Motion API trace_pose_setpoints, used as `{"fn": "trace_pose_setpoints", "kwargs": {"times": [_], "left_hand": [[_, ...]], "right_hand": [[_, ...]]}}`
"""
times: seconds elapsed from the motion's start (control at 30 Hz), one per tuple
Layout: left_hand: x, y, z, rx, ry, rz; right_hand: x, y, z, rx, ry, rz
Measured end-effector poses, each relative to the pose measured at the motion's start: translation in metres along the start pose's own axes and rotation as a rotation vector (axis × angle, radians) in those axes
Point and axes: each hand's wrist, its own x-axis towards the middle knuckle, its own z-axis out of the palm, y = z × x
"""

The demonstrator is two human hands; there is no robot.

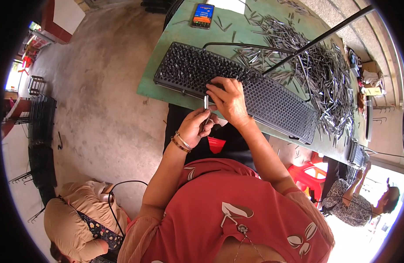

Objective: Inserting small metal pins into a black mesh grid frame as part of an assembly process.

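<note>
My left hand [198,124] is closed around a few slim metal strips [206,102], which stand up from between thumb and fingers. Just to its right and above, my right hand [229,102] bends over the near edge of a long black rack [283,103] full of round holes. Its thumb and fingertips are pressed together at the rack; whatever lies between them is too small to tell. Many short dark pieces [189,65] stick up from the holes in the rack's left half. Toward the right, the holes show bare.
A large heap of loose metal strips [320,70] covers the green table [151,83] behind the rack. A black rod [325,35] slants over it. A phone [202,16] lies at the far left. One person [83,215] sits at lower left, another [349,201] at right by a red stool [305,175].
</note>
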Motion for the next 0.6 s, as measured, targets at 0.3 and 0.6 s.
{"fn": "trace_pose_setpoints", "kwargs": {"times": [0.3, 0.6], "left_hand": [[-0.002, 0.002, 0.008, 0.111, -0.039, -0.031], [0.002, 0.002, 0.016, 0.158, 0.015, -0.084]], "right_hand": [[-0.007, -0.011, -0.028, 0.626, -0.353, 0.51], [-0.004, 0.009, -0.02, 0.622, 0.077, 0.652]]}}
